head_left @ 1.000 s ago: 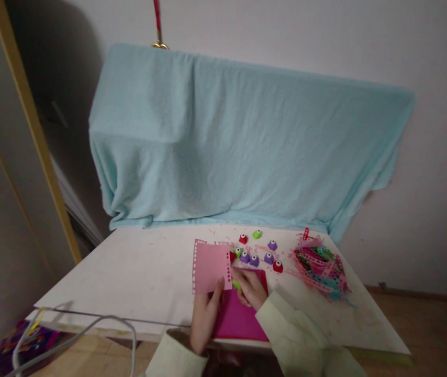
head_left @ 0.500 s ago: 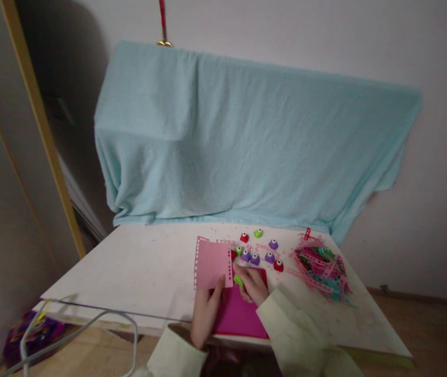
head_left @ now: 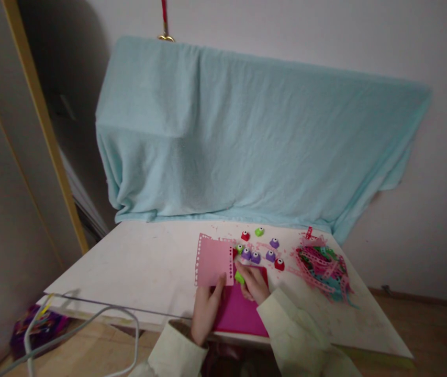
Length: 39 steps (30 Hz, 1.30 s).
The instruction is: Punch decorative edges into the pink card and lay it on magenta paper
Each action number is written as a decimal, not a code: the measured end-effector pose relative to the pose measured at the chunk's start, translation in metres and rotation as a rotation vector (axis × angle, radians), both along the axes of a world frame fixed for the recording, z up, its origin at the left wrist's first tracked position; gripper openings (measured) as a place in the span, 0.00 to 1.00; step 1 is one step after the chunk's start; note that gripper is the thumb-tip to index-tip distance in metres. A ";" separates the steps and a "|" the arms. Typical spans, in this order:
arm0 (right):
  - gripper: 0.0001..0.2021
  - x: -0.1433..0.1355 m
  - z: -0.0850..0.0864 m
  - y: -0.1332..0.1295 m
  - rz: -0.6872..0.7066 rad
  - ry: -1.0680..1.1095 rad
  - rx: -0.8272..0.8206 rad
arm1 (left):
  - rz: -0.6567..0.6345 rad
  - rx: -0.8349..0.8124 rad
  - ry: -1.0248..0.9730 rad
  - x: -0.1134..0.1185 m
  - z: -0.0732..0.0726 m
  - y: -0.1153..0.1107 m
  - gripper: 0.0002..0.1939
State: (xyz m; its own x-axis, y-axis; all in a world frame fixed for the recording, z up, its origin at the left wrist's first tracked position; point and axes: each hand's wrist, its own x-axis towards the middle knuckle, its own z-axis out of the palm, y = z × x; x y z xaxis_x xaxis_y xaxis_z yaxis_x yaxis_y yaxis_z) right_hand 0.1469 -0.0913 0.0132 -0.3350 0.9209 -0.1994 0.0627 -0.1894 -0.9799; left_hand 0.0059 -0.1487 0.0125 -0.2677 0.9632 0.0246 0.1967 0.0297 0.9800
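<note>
Edging slightly farther from you along the paper since a second ago, your right grip [head_left: 254,281] carried the green punch [head_left: 239,277] with it, while the pink sheet [head_left: 214,262] kept its place. That grip was closed around the punch, just beside the sheet's right edge; in this dim, small view you could not fairly tell whether its mouth touched the paper. Your left grip [head_left: 207,306] pinched the sheet near its lower right corner, thumb on top. Holes lined the sheet's left and right edges. Beneath lay a magenta folder or mat [head_left: 239,314], at the near edge of the worktop [head_left: 141,262]. Red, green and purple punches [head_left: 246,254] stood beyond it among pink scraps. To the right, cut strips [head_left: 321,269] lay loosely heaped. At lower left, below the worktop, sat a purple box or bag [head_left: 37,327], its contents unreadable.
</note>
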 end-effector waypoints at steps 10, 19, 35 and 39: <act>0.25 0.000 -0.005 0.000 0.045 -0.049 0.029 | -0.011 -0.049 0.072 0.000 -0.001 0.000 0.28; 0.23 0.001 -0.007 -0.001 0.094 -0.004 -0.009 | 0.013 0.076 -0.006 -0.001 -0.009 0.004 0.21; 0.16 0.004 -0.005 -0.009 0.144 -0.002 0.205 | 0.022 0.081 -0.018 0.000 -0.003 0.004 0.21; 0.18 0.004 -0.002 -0.010 0.164 -0.030 0.263 | 0.026 0.114 -0.016 -0.001 -0.006 0.004 0.19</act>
State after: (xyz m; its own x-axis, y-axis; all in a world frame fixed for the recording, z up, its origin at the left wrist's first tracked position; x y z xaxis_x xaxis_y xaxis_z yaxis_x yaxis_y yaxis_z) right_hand 0.1506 -0.1011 0.0116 -0.4808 0.8764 0.0264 0.1011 0.0854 -0.9912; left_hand 0.0045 -0.1446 0.0068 -0.2940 0.9471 0.1286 0.1815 -0.0768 0.9804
